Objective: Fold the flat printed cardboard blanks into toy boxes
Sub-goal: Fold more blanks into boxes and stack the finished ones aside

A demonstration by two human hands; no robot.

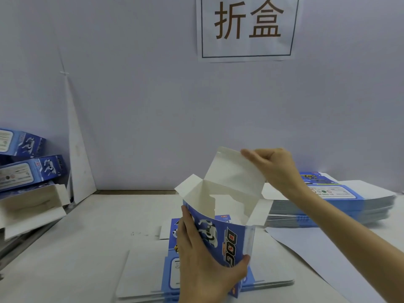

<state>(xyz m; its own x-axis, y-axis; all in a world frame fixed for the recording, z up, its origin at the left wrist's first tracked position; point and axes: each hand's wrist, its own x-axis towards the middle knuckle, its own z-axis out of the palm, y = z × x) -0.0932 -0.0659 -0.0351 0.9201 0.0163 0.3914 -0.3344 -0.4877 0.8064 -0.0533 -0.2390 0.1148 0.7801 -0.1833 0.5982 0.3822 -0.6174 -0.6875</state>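
A blue printed toy box (225, 237) with a robot dog picture stands opened up in the middle, its white inside showing. My left hand (201, 259) grips the box's lower body, fingers wrapped around its front face. My right hand (273, 165) pinches the tall white top flap (234, 173) at its upper edge. Two small side flaps stick out left and right of the opening. Under the box lies a stack of flat blanks (144, 274), white side mostly up.
Several folded blue boxes (30, 169) are piled at the left edge against the wall. A thick stack of flat printed blanks (341, 204) lies at the right. A white sign (247, 27) with large characters hangs on the wall behind the white table (87, 237).
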